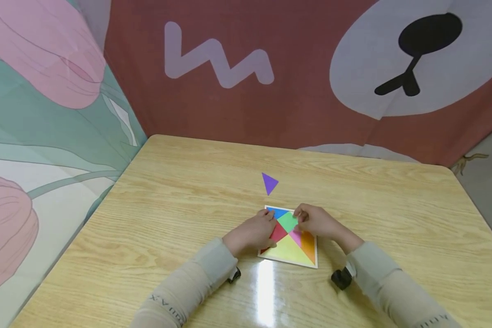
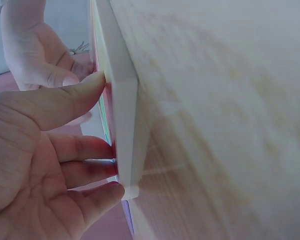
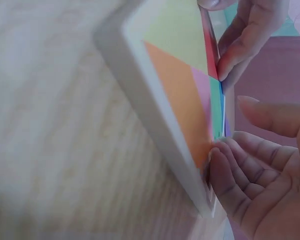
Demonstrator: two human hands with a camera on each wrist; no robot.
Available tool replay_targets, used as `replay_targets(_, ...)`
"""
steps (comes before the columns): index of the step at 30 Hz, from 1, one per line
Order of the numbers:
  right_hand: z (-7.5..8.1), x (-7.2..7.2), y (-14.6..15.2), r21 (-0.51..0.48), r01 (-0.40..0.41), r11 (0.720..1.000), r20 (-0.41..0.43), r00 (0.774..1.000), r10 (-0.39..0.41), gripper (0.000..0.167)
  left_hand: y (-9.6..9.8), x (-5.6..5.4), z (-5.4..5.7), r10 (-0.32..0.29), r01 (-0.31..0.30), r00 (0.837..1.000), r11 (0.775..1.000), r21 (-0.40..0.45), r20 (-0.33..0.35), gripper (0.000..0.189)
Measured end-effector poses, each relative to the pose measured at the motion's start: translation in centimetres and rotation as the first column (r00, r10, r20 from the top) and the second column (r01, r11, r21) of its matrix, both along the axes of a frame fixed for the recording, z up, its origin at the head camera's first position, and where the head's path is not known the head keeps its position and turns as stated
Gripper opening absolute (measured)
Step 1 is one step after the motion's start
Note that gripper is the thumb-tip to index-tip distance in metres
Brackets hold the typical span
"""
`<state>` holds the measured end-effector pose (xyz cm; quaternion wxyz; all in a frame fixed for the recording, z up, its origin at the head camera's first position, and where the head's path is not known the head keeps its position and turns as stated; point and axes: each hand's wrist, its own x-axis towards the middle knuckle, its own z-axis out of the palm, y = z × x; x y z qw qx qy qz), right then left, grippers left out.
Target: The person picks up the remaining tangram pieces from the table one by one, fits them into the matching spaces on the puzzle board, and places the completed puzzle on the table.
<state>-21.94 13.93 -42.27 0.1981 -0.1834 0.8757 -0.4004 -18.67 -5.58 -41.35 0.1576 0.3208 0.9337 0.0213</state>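
Observation:
A square tangram board with a pale rim (image 1: 287, 263) lies flat on the table. Inside it are a blue piece (image 1: 276, 212), a green piece (image 1: 287, 222), a red piece (image 1: 279, 233), a pink piece (image 3: 202, 90), a yellow triangle (image 1: 289, 250) and an orange triangle (image 3: 177, 95). My left hand (image 1: 255, 232) rests its thumb and fingertips on the board's left side. At the upper right, the fingertips of my right hand (image 1: 316, 222) touch the board beside the green piece, the thumb held apart in the right wrist view. That hand hides the corner from the head view.
A purple triangle (image 1: 269, 183) lies on the wooden table (image 1: 180, 209) just beyond the board. Patterned cloth (image 1: 246, 109) hangs behind the table's far edge and along its left side. Each wrist carries a small black device (image 1: 341, 279).

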Motion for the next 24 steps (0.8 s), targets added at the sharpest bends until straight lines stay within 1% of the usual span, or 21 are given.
replay_targets(10, -0.3, -1.1, -0.4, -0.033, 0.044, 0.998, -0.045, 0.998, -0.046, 0.018, 0.1, 0.0, 0.2, -0.010, 0.010, 1.000, 1.000, -0.008, -0.020, 0.061)
replay_targets(16, 0.1, -1.5, -0.8, -0.043, 0.101, 0.994, -0.099, 0.990, -0.105, 0.015, 0.0, 0.0, 0.4, 0.002, -0.002, 1.000, 1.000, -0.009, 0.009, 0.061)
replay_targets(19, 0.4, -1.6, -1.0, -0.057, 0.136, 0.989, -0.105, 0.984, -0.141, 0.017, 0.0, 0.1, 0.5, 0.000, 0.000, 1.000, 1.000, -0.007, 0.015, 0.061)
replay_targets(24, 0.5, -1.9, -1.2, -0.061, 0.170, 0.983, -0.107, 0.979, -0.176, 0.019, 0.1, 0.0, 0.4, 0.036, -0.036, 0.998, 0.999, -0.004, 0.055, 0.061)
